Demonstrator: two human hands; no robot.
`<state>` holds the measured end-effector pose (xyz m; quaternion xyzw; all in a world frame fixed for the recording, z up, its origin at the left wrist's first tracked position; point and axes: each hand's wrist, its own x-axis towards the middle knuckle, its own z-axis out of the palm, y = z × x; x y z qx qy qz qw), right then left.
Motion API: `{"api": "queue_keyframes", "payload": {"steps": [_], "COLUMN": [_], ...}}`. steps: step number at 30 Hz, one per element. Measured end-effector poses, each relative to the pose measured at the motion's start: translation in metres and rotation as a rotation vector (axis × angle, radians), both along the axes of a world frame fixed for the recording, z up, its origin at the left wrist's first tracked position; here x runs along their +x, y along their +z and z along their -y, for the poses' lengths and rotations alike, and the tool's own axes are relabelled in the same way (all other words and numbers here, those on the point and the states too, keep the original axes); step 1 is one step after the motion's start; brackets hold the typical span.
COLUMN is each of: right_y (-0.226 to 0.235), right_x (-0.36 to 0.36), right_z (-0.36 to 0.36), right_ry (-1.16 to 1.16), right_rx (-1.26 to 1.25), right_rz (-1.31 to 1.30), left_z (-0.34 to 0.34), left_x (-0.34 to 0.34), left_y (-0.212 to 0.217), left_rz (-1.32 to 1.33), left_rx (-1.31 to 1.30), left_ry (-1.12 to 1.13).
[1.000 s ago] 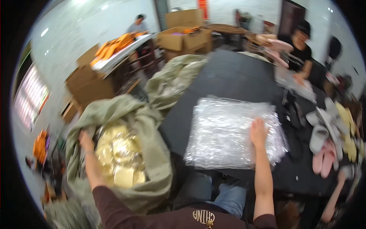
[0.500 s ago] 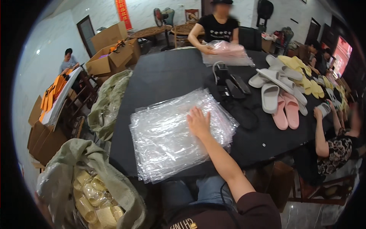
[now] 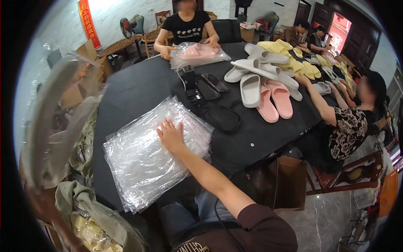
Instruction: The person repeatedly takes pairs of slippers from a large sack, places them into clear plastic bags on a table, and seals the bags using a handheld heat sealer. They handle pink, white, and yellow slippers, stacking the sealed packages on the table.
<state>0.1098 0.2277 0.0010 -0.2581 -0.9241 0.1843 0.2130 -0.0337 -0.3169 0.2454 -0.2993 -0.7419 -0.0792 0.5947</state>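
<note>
My right hand (image 3: 170, 136) lies flat with fingers spread on a stack of clear plastic bags (image 3: 147, 159) at the near side of the black table (image 3: 138, 88). At the far left a pale slipper (image 3: 52, 126), blurred by motion, stands lifted close to the camera. My left hand (image 3: 42, 197) is a blur at its lower end and seems to grip it, with my forearm running down to the lower edge.
An olive sack (image 3: 90, 229) of yellowish packed items sits at lower left. White and pink slippers (image 3: 264, 94), yellow slippers (image 3: 294, 63), phones and a black slipper (image 3: 220, 117) cover the table. A person opposite handles bagged pink slippers (image 3: 197, 52); another reaches in from the right. A cardboard box (image 3: 289, 180) stands below.
The view swung right from the sack toward the table. My right hand stayed on the bags. The blurred pale slipper has come up at the left, where no hand showed half a second ago.
</note>
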Motion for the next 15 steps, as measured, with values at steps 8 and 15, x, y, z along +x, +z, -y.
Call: {"api": "queue_keyframes", "payload": {"steps": [8,15], "right_y": [-0.001,-0.015], "right_x": [0.002,-0.003], "right_z": [-0.033,-0.062], "right_ry": [0.008,0.246], "right_rx": [-0.528,-1.554], "right_rz": [-0.511,-1.228], "left_z": [-0.238,-0.233], "left_x": [0.077,0.120], "left_y": [-0.193,-0.207], "left_rz": [0.377,0.924], "left_rx": [0.146,-0.664], "left_ry": [-0.580,-0.671]}}
